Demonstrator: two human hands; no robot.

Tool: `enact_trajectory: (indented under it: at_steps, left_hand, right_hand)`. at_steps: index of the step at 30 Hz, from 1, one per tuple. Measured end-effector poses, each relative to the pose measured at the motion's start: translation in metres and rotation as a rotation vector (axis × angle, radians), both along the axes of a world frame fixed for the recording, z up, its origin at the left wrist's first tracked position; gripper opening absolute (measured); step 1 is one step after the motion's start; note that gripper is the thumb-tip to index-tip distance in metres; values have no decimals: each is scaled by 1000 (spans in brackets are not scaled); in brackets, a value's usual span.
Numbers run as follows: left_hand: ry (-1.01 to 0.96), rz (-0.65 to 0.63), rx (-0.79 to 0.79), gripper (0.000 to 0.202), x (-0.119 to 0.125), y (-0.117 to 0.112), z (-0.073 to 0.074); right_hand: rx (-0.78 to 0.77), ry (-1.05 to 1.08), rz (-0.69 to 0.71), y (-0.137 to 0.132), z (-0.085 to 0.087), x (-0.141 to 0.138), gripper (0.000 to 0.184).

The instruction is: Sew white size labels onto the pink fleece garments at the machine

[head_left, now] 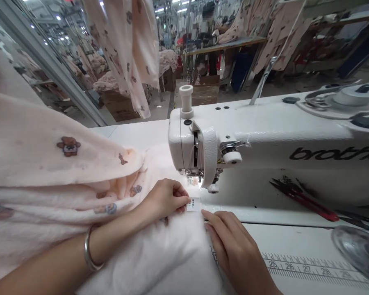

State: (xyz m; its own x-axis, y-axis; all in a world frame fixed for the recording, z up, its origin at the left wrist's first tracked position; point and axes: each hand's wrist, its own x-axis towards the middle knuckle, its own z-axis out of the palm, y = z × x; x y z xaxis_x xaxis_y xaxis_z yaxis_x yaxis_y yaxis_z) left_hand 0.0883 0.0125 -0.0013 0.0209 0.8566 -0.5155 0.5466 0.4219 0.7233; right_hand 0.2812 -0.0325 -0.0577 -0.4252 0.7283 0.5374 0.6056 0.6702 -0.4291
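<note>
A white sewing machine (190, 139) stands before me, its lit needle area just beyond my hands. Pale pink fabric (172, 258) printed with bears lies over the table and under the needle. My left hand (164, 198), with a silver bangle on the wrist, pinches a small white label (194, 204) with dark print at the fabric's edge. Close by on the right, my right hand (230, 237) has thumb and fingers closed along that same fabric edge, near the label's corner. The fabric hides part of the left fingertips.
Red-handled scissors (307, 201) lie under the machine arm. A clear round dish (356, 250) sits at the right, beside a printed ruler scale (307, 268). A printed garment (126, 53) hangs behind; cardboard boxes (119, 105) and other workstations stand beyond.
</note>
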Motion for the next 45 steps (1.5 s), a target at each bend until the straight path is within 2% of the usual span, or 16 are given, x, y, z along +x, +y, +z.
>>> enact_trajectory:
  at_steps: [4, 8, 24, 29, 31, 33, 36, 39, 42, 45]
  left_hand:
    - [33, -8, 68, 17, 1, 1, -1]
    - [42, -3, 35, 15, -1, 2, -5]
    - [30, -58, 101, 15, -4, 2, -18]
    - [135, -76, 147, 14, 0, -1, -14]
    - [250, -129, 270, 13, -1, -9, -9]
    - [377, -245, 443, 17, -5, -21, -4]
    - [468, -511, 698, 30, -15, -41, -2]
    - [486, -781, 911, 44, -23, -50, -8]
    - [505, -935, 963, 53, -27, -47, -16]
    - [512, -972, 958, 51, -28, -42, -19]
  right_hand:
    - [28, -117, -10, 0, -1, -3, 37]
    - [-2, -177, -9, 0, -3, -3, 40]
    - [-17, -171, 2, -1, -7, -2, 39]
    - [-20, -164, -13, -2, -6, -3, 38]
    - [-20, -146, -21, -2, -7, -3, 38]
    - [-13, -124, -21, -2, -7, -4, 37]
    - [-1, -106, -16, -2, -8, -5, 36]
    - [11, -99, -14, -2, -7, -6, 34]
    - [30, -90, -15, -1, -6, -7, 32]
    - [42, -87, -15, 1, -5, -7, 31]
